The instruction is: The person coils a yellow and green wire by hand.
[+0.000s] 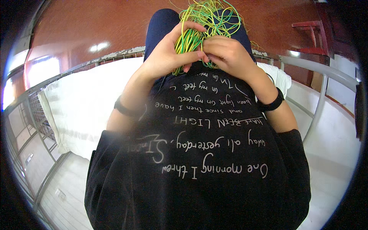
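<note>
A tangled bundle of thin yellow-green wire (218,21) lies over my lap, between and on my knees in dark trousers. My left hand (178,48) curls round the gathered part of the bundle, thumb below and fingers above. Close beside it on the right, my right hand (226,53) has its fingers bent together in a pinch at the wire strands. The two hands nearly meet at the fingertips. What exactly the right fingertips grip is partly hidden. Loose loops of wire spread out past the hands toward the far side.
I sit on a bed with a white sheet (92,92) and a metal frame; its rail (333,73) bends along the right. A red wooden stool (310,36) stands on the reddish-brown floor (115,23) at the far right. Black bands circle both my wrists.
</note>
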`<state>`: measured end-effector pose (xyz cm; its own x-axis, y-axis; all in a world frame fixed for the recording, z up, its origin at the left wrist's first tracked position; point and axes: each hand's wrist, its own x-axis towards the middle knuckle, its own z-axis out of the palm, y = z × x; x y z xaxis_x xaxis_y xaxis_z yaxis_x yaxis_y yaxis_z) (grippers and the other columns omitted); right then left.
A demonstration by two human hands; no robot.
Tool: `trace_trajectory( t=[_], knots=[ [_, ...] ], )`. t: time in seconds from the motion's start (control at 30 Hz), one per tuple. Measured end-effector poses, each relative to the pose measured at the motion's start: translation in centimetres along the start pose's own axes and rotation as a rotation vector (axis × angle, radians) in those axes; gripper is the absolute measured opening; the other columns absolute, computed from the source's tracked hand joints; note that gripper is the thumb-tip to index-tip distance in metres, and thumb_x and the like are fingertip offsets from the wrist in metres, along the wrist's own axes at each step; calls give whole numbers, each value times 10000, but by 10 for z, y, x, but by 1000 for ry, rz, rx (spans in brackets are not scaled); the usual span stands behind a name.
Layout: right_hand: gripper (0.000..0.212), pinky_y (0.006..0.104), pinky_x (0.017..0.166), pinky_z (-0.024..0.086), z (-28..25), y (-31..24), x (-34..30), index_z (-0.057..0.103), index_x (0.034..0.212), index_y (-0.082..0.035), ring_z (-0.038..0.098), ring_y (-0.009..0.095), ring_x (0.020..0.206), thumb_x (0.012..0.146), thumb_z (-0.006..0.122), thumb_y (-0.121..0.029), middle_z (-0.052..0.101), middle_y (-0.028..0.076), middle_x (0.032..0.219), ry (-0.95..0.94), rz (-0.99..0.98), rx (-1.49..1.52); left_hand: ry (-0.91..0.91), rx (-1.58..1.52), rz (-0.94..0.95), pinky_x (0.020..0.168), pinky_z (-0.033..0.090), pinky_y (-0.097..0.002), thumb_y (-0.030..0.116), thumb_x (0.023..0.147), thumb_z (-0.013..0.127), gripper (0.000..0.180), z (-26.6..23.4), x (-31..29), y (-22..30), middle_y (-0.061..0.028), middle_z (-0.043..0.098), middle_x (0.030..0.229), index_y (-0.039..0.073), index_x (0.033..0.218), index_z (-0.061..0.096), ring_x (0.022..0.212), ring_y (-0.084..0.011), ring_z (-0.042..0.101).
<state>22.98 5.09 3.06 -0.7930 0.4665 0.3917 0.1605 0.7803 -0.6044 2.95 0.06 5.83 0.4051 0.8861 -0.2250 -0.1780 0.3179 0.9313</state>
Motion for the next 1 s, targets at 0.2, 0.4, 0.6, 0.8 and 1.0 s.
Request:
trace_trajectory(
  t=[0.2, 0.4, 0.6, 0.8, 1.0],
  knots=[
    [220, 365, 655, 487, 11, -3, 11, 581, 864, -33, 596, 302, 751, 719, 704, -145, 588, 108, 803, 83, 156, 100, 78, 61, 51, 454, 413, -185, 15, 832, 628, 520, -2, -6, 6, -62, 635, 839, 83, 1282, 377, 549, -62, 514],
    [428, 316, 741, 500, 5, -5, 13, 593, 1097, -21, 601, 204, 866, 708, 752, -100, 613, 89, 1011, 243, 230, 384, 211, 97, 192, 440, 397, -182, 39, 852, 577, 536, -4, -8, 21, -90, 615, 781, 44, 1330, 335, 497, -63, 501],
    [500, 376, 1044, 365, -23, 1, 13, 401, 1291, 68, 397, 323, 1277, 923, 560, -231, 365, 217, 1394, 581, 221, 785, 348, 61, 232, 418, 340, -197, 40, 806, 594, 582, -15, -23, 40, -81, 571, 699, -17, 1337, 362, 452, -80, 446],
    [765, 431, 1117, 220, -48, 21, 0, 218, 1399, 91, 264, 341, 1357, 922, 493, -440, 257, 253, 1454, 371, 39, 496, 480, 121, 432, 410, 333, -192, 134, 826, 539, 625, -36, -49, 58, -50, 469, 665, -34, 1375, 293, 416, -47, 373],
    [863, 432, 1132, 130, -46, 28, -18, 48, 1457, 15, 146, 317, 1400, 888, 587, -345, 140, 210, 1509, 568, 315, 639, 235, -128, 651, 386, 327, -150, 128, 862, 497, 633, -75, -77, 66, 11, 403, 657, -29, 1408, 217, 392, -4, 375]
  ],
)
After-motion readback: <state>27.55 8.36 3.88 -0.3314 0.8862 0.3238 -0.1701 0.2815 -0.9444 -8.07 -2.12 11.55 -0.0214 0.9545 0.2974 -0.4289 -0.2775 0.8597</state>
